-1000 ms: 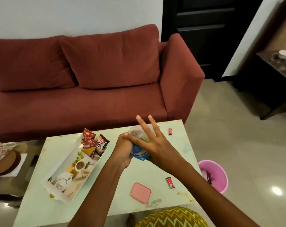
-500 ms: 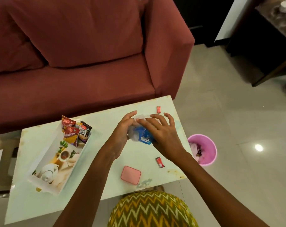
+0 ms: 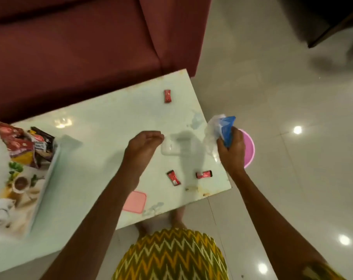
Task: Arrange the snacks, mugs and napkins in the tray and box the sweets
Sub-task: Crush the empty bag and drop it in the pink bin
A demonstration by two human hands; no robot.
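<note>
Right hand [image 3: 231,151] grips the bag [image 3: 225,129], left hand [image 3: 143,147] curls loosely, empty, beside the box [image 3: 169,148]; scattered sweets [image 3: 173,178] likely need boxing next.

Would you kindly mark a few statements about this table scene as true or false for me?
1. Three red wrapped sweets lie loose on the table. True.
2. The right hand holds a blue and clear bag. True.
3. The pink bin stands on the floor at the table's right end. True.
4. The pink lid is fitted on the clear box. False: the lid lies flat on the table near its front edge, apart from the box.
5. The snack packets lie in the pink bin. False: they are in the tray at the table's left end.
</note>
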